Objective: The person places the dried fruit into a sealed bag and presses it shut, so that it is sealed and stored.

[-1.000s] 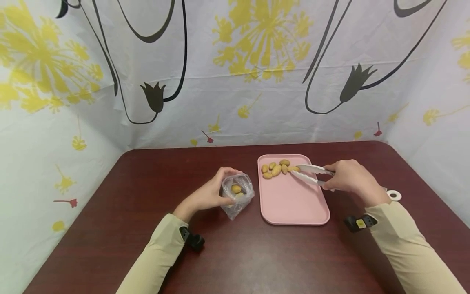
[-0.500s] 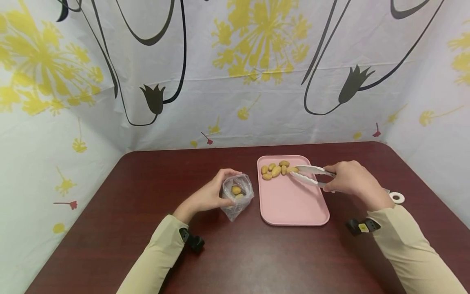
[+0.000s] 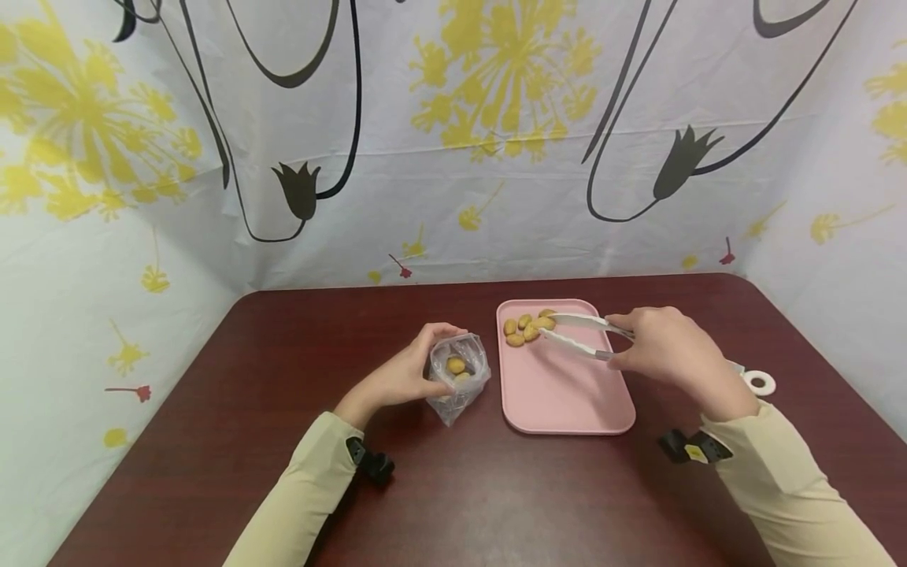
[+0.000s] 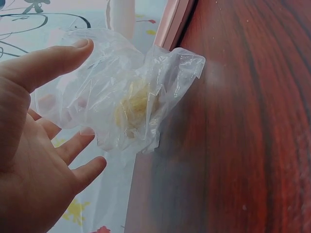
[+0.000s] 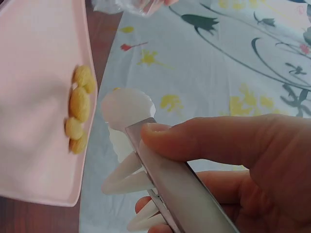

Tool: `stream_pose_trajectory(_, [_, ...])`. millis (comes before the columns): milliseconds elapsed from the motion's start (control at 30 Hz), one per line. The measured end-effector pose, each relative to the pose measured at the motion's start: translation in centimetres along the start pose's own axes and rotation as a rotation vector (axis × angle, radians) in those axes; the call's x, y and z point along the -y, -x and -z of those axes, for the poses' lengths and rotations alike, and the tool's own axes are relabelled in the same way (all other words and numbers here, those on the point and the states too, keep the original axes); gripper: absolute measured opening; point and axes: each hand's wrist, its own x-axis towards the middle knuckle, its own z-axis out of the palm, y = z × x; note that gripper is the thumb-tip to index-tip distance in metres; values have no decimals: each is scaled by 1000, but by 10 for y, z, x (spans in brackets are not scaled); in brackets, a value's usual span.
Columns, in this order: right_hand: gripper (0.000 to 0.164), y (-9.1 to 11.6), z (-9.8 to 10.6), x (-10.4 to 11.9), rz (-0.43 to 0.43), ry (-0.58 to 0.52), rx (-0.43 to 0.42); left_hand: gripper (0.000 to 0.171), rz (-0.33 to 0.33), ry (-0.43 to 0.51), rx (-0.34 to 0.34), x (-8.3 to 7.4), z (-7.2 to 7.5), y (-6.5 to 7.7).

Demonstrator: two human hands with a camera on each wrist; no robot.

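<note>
In the far left part of the pink tray [image 3: 567, 398], a small cluster of yellowish-brown pieces [image 3: 531, 331] is being approached on its right side, one piece being straddled by the pale tips of metal tongs [image 3: 583, 320]; whether it is being squeezed cannot be told. For good control, both tips should probably be closing evenly and lightly on that piece, without neighbours being nudged. The tongs are being grasped by the right hand [image 3: 666, 346], with the thumb pressing on one arm. Left of the tray, a clear plastic bag [image 3: 452, 408] containing similar pieces is being gripped by the left hand [image 3: 405, 376], its mouth being spread upward; steadiness there is likely helping. Beyond the right wrist, a white roll [image 3: 770, 387] is lying on the dark red table [image 3: 496, 496].
</note>
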Motion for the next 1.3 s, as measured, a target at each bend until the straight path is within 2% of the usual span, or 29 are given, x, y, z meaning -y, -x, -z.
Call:
stream_pose_trajectory(400, [64, 3, 7, 26, 69, -22, 0, 79, -13, 20, -10, 1, 0, 0])
stream_pose_trajectory(533, [62, 4, 7, 34, 103, -52, -3, 79, 8, 16, -18, 0, 0, 0])
stream_pose_trajectory(933, [61, 1, -1, 59, 188, -71, 20, 79, 24, 29, -31, -5, -1, 1])
stream_pose_trajectory(1200, [58, -4, -5, 73, 245, -62, -2, 79, 26, 47, -35, -5, -3, 1])
stream_pose_trajectory(1300, [59, -5, -6, 75, 269, -72, -11, 79, 9, 47, -41, -4, -3, 0])
